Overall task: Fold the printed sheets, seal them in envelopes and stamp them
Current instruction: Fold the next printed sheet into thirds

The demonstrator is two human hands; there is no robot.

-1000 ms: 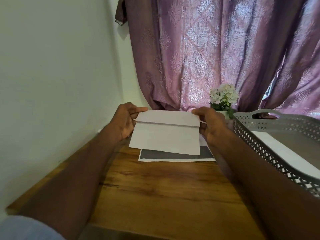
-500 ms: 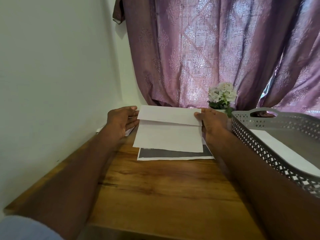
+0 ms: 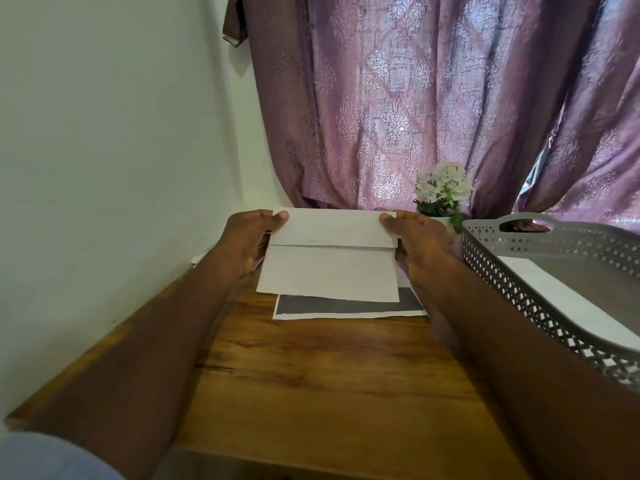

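Note:
A white sheet [image 3: 329,271] is held above the wooden table [image 3: 311,375], its top part folded down toward me as a flap [image 3: 332,226]. My left hand [image 3: 246,240] pinches the flap's left corner, thumb on top. My right hand [image 3: 415,237] pinches the right corner in the same way. Under the held sheet lies a printed sheet [image 3: 349,306] with a dark grey print and white margin, flat on the table.
A grey perforated tray [image 3: 519,289] with a white sheet [image 3: 571,306] inside stands at the right. A small pot of white flowers [image 3: 443,188] sits behind my right hand, before a purple curtain [image 3: 415,98]. A wall runs along the left; more paper [image 3: 201,258] peeks out there.
The folded flap has come further down over the sheet, and both thumbs have shifted onto its top corners. The printed sheet on the table has not moved.

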